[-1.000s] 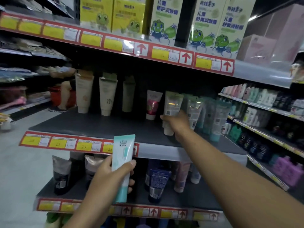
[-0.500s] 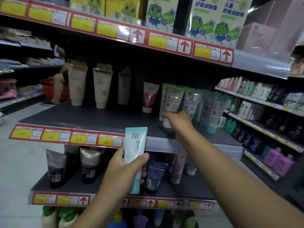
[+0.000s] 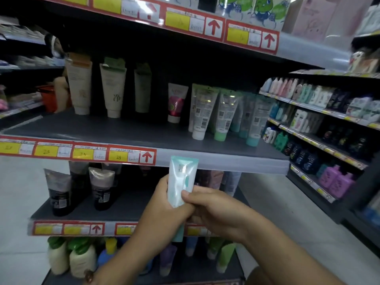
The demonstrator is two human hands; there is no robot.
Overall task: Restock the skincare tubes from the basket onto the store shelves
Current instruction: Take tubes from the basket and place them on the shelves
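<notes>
On the left of the middle shelf (image 3: 82, 128) stand tall cream tubes (image 3: 79, 83); its price strip (image 3: 78, 151) shows yellow tags handwritten "25" and a red arrow. My left hand (image 3: 164, 204) wraps the teal tube (image 3: 181, 179) below the shelf edge, cap down, and my right hand (image 3: 213, 210) pinches its lower end — both clamped on it. Its print is too blurred to read. Further right the translucent tubes (image 3: 222, 114) stand crowded — I judge a careless placement could topple them.
</notes>
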